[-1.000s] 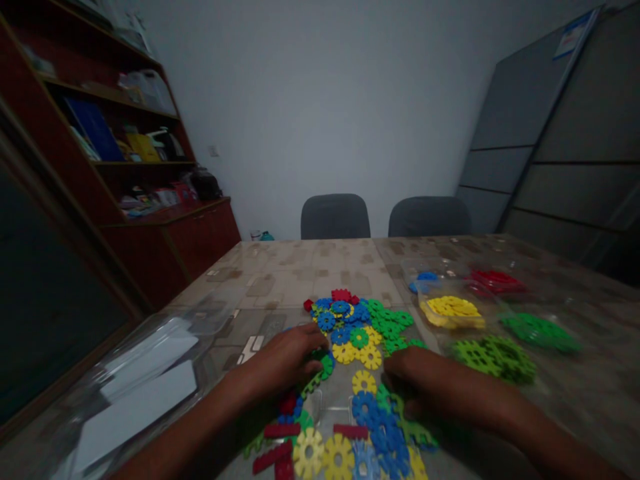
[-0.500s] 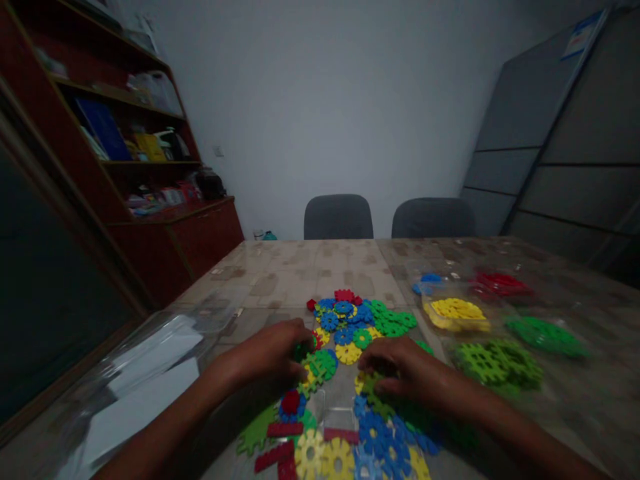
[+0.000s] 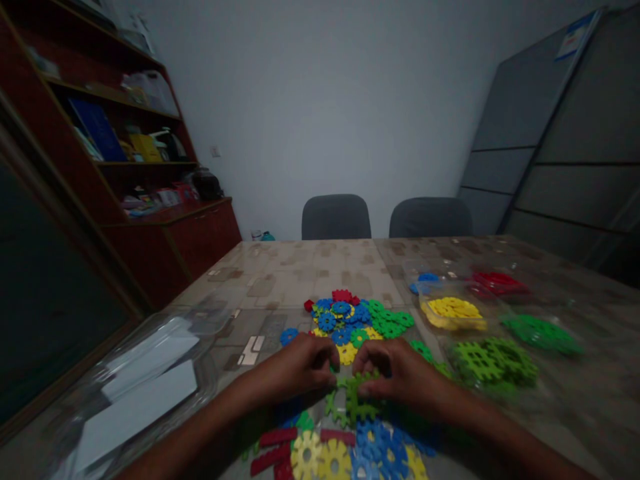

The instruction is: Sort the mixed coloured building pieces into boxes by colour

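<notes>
My left hand [image 3: 311, 361] is closed, thumb and fingers pinched at a light-green notched building piece [image 3: 331, 404]; the fingers partly cover it. Close beside it, my right hand [image 3: 387, 365] grips a square light-green building piece [image 3: 361, 404] with notched edges. The two green pieces meet or overlap between the hands; I cannot tell whether they are joined. Just below lie yellow gear-shaped discs [image 3: 334, 459], blue discs [image 3: 373, 437] and dark red bars [image 3: 278, 437]. Beyond the hands is a heap of blue discs [image 3: 342, 310] with green discs [image 3: 393, 321] to its right.
Clear tubs on the right hold yellow discs [image 3: 454, 312], green square pieces [image 3: 495, 360], green discs [image 3: 543, 333] and red pieces [image 3: 500, 283]. White sheets [image 3: 140, 407] lie in clear plastic trays at left. Two grey chairs [image 3: 336, 217] stand behind the table [image 3: 305, 267].
My hands have come closer together, the left moving right. The green pieces now meet between them, and a blue disc to the left of my hand has come into view.
</notes>
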The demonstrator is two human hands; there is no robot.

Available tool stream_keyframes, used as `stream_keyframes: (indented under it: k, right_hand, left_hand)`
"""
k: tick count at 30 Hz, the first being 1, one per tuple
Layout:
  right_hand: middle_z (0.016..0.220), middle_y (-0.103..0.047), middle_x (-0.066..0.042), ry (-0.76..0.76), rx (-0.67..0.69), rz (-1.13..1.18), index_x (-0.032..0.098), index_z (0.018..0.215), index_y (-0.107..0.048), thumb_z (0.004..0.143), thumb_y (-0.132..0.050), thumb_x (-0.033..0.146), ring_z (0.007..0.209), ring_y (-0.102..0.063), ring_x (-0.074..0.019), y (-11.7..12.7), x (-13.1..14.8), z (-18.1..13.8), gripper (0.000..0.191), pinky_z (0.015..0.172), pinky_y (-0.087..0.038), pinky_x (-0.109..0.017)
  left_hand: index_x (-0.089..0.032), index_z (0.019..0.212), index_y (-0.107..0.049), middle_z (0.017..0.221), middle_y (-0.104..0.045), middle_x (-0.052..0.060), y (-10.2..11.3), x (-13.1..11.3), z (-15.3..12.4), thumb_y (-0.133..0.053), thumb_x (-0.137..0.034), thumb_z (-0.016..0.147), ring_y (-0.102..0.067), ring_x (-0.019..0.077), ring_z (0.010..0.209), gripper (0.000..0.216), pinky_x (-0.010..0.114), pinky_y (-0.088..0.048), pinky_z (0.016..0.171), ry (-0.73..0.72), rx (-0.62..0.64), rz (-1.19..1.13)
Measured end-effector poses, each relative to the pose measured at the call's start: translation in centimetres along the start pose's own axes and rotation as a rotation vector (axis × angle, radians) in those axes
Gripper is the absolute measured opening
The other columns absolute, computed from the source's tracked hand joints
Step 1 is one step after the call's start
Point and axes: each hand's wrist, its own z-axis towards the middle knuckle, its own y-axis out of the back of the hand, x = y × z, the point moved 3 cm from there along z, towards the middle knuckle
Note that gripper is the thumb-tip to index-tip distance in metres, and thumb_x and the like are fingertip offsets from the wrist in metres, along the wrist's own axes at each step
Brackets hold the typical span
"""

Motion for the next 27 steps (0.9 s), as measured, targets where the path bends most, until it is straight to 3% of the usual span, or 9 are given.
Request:
stream_keyframes:
  k: [3, 6, 8, 16, 21, 27]
  right_hand:
    - [0.078, -0.061, 0.003, 0.055, -0.032, -0.048, 0.019, 0.086, -0.067, 0.071, -0.072, 0.006, 0.073, -0.054, -0.0138, -1.3, -0.2, -0.4, 0.020, 0.066, -0.041, -0.025]
    - [0.110, -0.063, -0.005, 0.128, -0.035, -0.166, 0.019, 0.103, -0.064, 0.077, -0.071, 0.013, 0.103, -0.055, -0.0209, -2.0, -0.4, -0.9, 0.027, 0.090, -0.042, -0.034]
    - [0.121, -0.059, -0.008, 0.127, 0.013, -0.187, 0.019, 0.114, -0.060, 0.080, -0.070, 0.016, 0.112, -0.052, -0.0230, -2.3, -0.6, -1.1, 0.036, 0.097, -0.039, -0.037]
    - [0.118, -0.060, -0.005, 0.072, 0.152, -0.106, 0.020, 0.105, -0.062, 0.073, -0.074, 0.013, 0.111, -0.052, -0.0221, -2.8, -0.1, -1.2, 0.035, 0.096, -0.039, -0.033]
    - [0.111, -0.060, -0.002, 0.100, 0.126, -0.080, 0.024, 0.112, -0.061, 0.067, -0.076, 0.011, 0.103, -0.054, -0.0197, -3.2, -0.1, -1.0, 0.049, 0.088, -0.041, -0.029]
    - [0.085, -0.060, 0.002, 0.114, 0.110, -0.053, 0.020, 0.091, -0.067, 0.073, -0.072, 0.019, 0.079, -0.054, -0.0147, -1.6, 0.5, -0.9, 0.019, 0.067, -0.038, -0.025]
  left_hand:
    - [-0.018, 0.091, -0.066, 0.077, -0.064, -0.002, 0.7, 0.1, 0.0, -0.056, -0.017, 0.080, -0.059, 0.0153, 0.073, 0.015, 0.021, -0.038, 0.063, -0.022, -0.035, -0.007]
    - [-0.017, 0.086, -0.065, 0.084, -0.066, 0.001, 1.7, 0.4, -0.1, -0.056, -0.017, 0.080, -0.060, 0.0174, 0.079, 0.011, 0.023, -0.039, 0.069, -0.030, -0.085, 0.021]
    - [-0.017, 0.086, -0.065, 0.083, -0.067, 0.001, 1.9, 0.4, -0.1, -0.057, -0.017, 0.081, -0.060, 0.0172, 0.078, 0.010, 0.023, -0.039, 0.068, -0.036, -0.094, 0.036]
    - [-0.019, 0.089, -0.068, 0.087, -0.070, 0.003, 1.1, 0.5, -0.1, -0.057, -0.020, 0.082, -0.062, 0.0192, 0.080, 0.013, 0.025, -0.041, 0.069, -0.019, -0.075, 0.079]
    - [-0.020, 0.094, -0.069, 0.092, -0.072, 0.004, 1.1, 0.9, 0.1, -0.057, -0.024, 0.085, -0.063, 0.0198, 0.084, 0.015, 0.026, -0.044, 0.076, -0.025, -0.067, 0.097]
    - [-0.020, 0.093, -0.070, 0.091, -0.071, 0.003, 1.1, 0.9, 0.0, -0.058, -0.029, 0.088, -0.063, 0.0201, 0.083, 0.015, 0.027, -0.044, 0.077, -0.023, -0.071, 0.107]
